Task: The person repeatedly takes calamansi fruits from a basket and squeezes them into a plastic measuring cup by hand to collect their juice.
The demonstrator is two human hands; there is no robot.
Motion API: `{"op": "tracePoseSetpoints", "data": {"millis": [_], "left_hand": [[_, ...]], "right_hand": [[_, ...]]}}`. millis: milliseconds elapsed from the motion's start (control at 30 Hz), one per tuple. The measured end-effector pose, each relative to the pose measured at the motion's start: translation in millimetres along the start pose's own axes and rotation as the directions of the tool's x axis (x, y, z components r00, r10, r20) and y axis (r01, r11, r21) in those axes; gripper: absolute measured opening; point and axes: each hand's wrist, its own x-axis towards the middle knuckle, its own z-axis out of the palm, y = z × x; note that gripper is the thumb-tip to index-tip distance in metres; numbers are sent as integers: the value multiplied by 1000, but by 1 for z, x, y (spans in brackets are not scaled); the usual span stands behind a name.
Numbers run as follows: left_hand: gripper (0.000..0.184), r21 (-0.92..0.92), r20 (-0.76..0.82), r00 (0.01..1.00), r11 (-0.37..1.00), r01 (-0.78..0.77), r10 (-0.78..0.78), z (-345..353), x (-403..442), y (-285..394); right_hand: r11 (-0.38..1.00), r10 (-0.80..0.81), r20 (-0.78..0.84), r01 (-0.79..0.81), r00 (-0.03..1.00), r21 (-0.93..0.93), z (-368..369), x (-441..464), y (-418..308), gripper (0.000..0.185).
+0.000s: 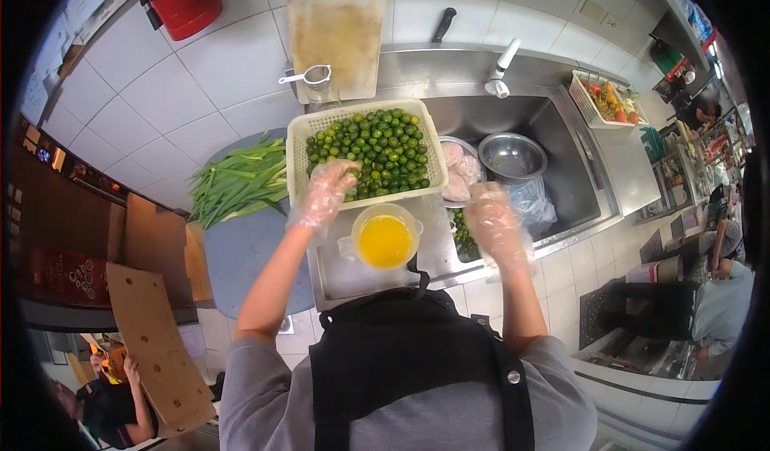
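Note:
Small green citrus fruits [385,146] fill a white perforated basket [439,158]. My left hand [327,190], in a clear plastic glove, has its fingers bent over the fruits at the basket's front left; a green fruit shows at its fingertips. Below the basket stands a clear pitcher [417,228] holding yellow juice [385,241]. My right hand [493,218], also gloved, hovers at the sink's front edge above a container of green pieces [463,238]. Its fingers are bent, and what they hold, if anything, is hidden.
Raw meat [459,170] in a bowl and an empty metal bowl [513,157] sit by the sink [569,158]. Green leaves [241,180] lie at left. A strainer [318,74], cutting board [365,34], faucet [501,70] and vegetable basket [589,108] stand behind. Other people are at both sides.

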Motion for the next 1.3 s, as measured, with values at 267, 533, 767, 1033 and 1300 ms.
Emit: {"op": "tracePoseSetpoints", "data": {"millis": [267, 533, 767, 1033, 1300], "left_hand": [[29, -40, 73, 997, 999, -28, 30, 53, -72, 12], [38, -74, 122, 951, 953, 295, -285, 50, -80, 25], [26, 104, 130, 988, 992, 67, -80, 59, -88, 26], [20, -8, -38, 996, 996, -86, 85, 59, -91, 30], [23, 338, 72, 997, 939, -56, 33, 65, -89, 29]], "right_hand": [[679, -265, 207, 30, 942, 734, 16, -6, -101, 28], [773, -454, 76, 351, 888, 529, 73, -21, -100, 21], [788, -519, 81, 439, 851, 433, 97, -20, -87, 14], [815, -474, 160, 363, 866, 451, 93, -19, -89, 14], [780, -596, -68, 597, 800, 188, 90, -15, -92, 15]]}}
